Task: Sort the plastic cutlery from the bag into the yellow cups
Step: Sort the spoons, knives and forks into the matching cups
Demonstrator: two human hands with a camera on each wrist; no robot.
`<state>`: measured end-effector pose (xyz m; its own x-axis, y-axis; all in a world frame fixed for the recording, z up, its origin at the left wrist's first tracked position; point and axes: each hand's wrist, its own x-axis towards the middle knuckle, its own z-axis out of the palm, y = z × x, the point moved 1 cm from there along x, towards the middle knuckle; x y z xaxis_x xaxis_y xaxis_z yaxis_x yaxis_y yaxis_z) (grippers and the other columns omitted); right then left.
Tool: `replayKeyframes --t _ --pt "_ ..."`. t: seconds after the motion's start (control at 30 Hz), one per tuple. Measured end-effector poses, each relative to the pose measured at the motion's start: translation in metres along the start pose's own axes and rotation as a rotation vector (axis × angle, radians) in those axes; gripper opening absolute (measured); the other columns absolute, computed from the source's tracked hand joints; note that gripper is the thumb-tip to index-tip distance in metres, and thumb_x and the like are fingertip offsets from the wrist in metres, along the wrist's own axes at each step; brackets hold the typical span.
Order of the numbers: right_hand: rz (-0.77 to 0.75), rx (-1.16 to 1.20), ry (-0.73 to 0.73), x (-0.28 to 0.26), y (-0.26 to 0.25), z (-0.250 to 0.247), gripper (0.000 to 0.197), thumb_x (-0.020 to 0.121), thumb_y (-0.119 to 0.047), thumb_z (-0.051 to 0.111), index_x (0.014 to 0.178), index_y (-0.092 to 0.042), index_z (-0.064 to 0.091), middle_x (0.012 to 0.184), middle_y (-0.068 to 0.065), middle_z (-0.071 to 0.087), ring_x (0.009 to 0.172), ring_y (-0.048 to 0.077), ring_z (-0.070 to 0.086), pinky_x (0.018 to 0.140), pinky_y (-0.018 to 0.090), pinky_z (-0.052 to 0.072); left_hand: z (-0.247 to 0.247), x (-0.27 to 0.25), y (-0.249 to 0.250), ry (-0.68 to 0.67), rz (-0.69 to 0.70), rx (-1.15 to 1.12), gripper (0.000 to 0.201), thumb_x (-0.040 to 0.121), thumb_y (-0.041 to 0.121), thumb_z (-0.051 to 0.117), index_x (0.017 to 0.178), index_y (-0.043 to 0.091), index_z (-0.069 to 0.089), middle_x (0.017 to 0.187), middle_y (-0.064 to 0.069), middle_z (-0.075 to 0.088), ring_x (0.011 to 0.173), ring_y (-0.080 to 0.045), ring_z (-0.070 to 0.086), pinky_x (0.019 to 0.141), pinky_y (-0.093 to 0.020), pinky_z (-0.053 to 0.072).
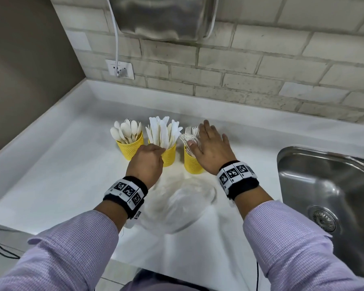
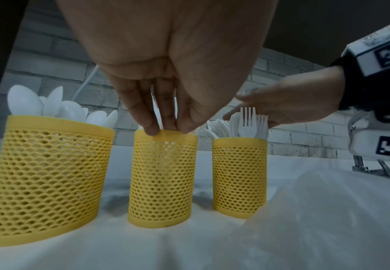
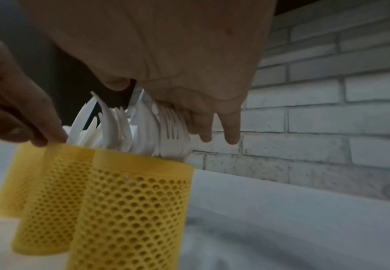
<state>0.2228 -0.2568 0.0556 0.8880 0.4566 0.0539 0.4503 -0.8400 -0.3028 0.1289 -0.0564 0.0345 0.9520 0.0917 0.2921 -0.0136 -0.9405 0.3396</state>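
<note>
i see matt perforated plastic yellow cups [image 2: 161,175], smooth white plastic forks [image 2: 247,126], a glossy metal sink [image 1: 334,185], a clear filmy bag [image 1: 177,204].

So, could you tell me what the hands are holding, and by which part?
The left hand pinches a white knife low down, just above the rim of the middle cup; the right hand holds nothing, resting flat on the forks.

Left hand [image 2: 166,73] fingertips touch the middle yellow cup [image 2: 162,179] rim (forks [image 2: 249,124] stand rightward).
</note>
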Motion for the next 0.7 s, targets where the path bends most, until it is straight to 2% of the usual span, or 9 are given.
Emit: replayKeyframes --t 0.07,0.17,0.23,0.3,0.4,0.53,0.63,0.7 --pt "0.024 0.191 0.095 -0.005 0.002 -0.001 0.087 0.099 -0.062 0.045 0.164 -0.016 0.009 0.173 0.006 -0.001 0.159 0.025 0.008 0.127 0.049 0.015 -0.001 0.0 0.0 0.014 0.013 0.025 0.034 0.079 -0.011 0.069 0.108 0.003 0.078 0.103 -0.017 0.076 0.089 -0.044 0.068 0.083 -0.042 0.057" --pt "0.105 0.544 0.188 -0.018 0.009 0.006 0.11 0.084 -0.058 0.074 0.163 -0.027 0.004 0.173 0.003 -0.001 0.159 0.016 0.003 0.124 0.031 0.014 -0.002 0.002 0.001 0.002 -0.014 0.04 0.033 0.084 -0.007 0.067 0.112 0.005 0.078 0.108 -0.015 0.076 0.095 -0.043 0.067 0.086 -0.04 0.056" --pt "0.153 0.661 0.172 -0.022 0.015 0.017 0.125 0.074 -0.049 0.088 0.163 -0.03 0.002 0.172 0.002 0.002 0.158 0.014 0.004 0.122 0.029 0.018 -0.004 0.002 0.001 -0.012 -0.024 0.05 0.031 0.086 -0.004 0.067 0.113 0.007 0.079 0.11 -0.013 0.076 0.096 -0.041 0.067 0.085 -0.038 0.055" --pt "0.174 0.748 0.114 -0.021 0.02 0.029 0.137 0.064 -0.04 0.096 0.162 -0.034 0.001 0.17 -0.002 0.011 0.156 0.014 0.016 0.124 0.034 0.024 -0.004 0.004 0.001 -0.015 -0.034 0.053 0.03 0.087 -0.002 0.067 0.113 0.01 0.079 0.111 -0.011 0.077 0.096 -0.039 0.069 0.082 -0.037 0.055" --pt "0.15 0.796 0.041 -0.017 0.023 0.041 0.145 0.055 -0.036 0.1 0.159 -0.043 0.0 0.166 -0.006 0.026 0.149 0.01 0.033 0.122 0.038 0.034 -0.005 0.006 -0.001 -0.037 -0.092 0.033 0.032 0.093 0.004 0.062 0.118 0.016 0.077 0.119 -0.005 0.075 0.104 -0.033 0.068 0.082 -0.035 0.054" --pt "0.213 0.802 0.099 -0.011 0.019 0.044 0.134 0.064 -0.022 0.096 0.161 -0.037 0.004 0.149 -0.006 0.049 0.132 0.015 0.054 0.109 0.029 0.043 -0.008 0.012 -0.001 -0.069 -0.143 0.017 0.025 0.097 0.019 0.064 0.119 0.023 0.076 0.12 0.0 0.073 0.105 -0.027 0.068 0.081 -0.033 0.051" --pt "0.236 0.787 0.135 -0.01 0.016 0.046 0.124 0.068 -0.024 0.094 0.162 -0.032 0.012 0.145 -0.005 0.054 0.127 0.011 0.055 0.101 0.02 0.04 -0.011 0.018 -0.003 -0.087 -0.174 0.029 0.019 0.098 0.029 0.065 0.112 0.029 0.078 0.113 0.002 0.073 0.098 -0.025 0.069 0.076 -0.031 0.051" --pt "0.25 0.774 0.159 -0.012 0.016 0.048 0.12 0.069 -0.028 0.093 0.161 -0.03 0.016 0.149 -0.004 0.052 0.131 0.011 0.052 0.102 0.02 0.038 -0.012 0.021 -0.004 -0.095 -0.18 0.036 0.018 0.097 0.032 0.064 0.11 0.03 0.078 0.111 0.003 0.073 0.096 -0.024 0.068 0.074 -0.031 0.05"
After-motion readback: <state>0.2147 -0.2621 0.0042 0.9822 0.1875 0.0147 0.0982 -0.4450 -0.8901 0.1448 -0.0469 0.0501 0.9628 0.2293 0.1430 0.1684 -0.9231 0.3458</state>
